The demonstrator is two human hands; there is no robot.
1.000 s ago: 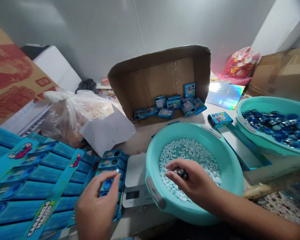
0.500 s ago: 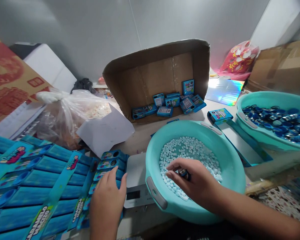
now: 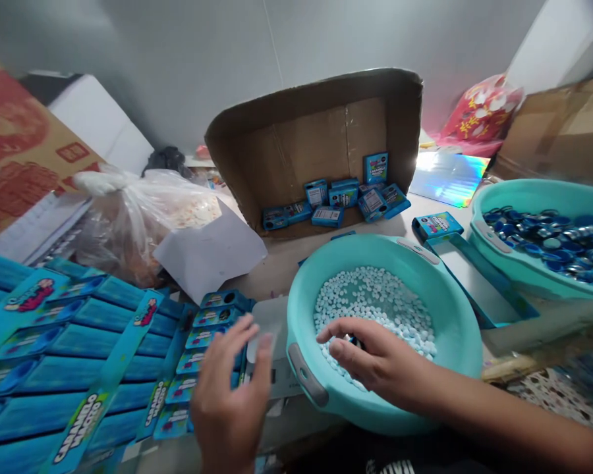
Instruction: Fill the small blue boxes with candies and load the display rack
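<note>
A turquoise basin (image 3: pixel 458 329) stands in front of me with many small pale-blue candies (image 3: pixel 343 289) inside. Over its near left part hovers my right hand (image 3: pixel 370 359), fingers curled around a small dark object (image 3: pixel 356 342) that is mostly hidden. My left hand (image 3: pixel 234 388), somewhat blurred, is raised with fingers apart and nothing visible in it. It is just left of a flat kitchen scale (image 3: pixel 281 378), partly covering it. Beside that hand lies a row of small blue candy boxes (image 3: pixel 205 336), with the flat blue cartons (image 3: pixel 93 349) farther left.
An open cardboard box (image 3: pixel 311 138) lies on its side at the back, holding several small blue packs (image 3: pixel 343 194). At right, a second turquoise basin (image 3: pixel 494 263) holds blue tins (image 3: pixel 563 243). A tied plastic bag (image 3: pixel 138 217) and white paper (image 3: pixel 210 253) sit back left.
My left hand has lifted off the row of blue boxes and moved right toward the scale. The right hand stays over the basin, slightly lower and turned, still around the small dark object.
</note>
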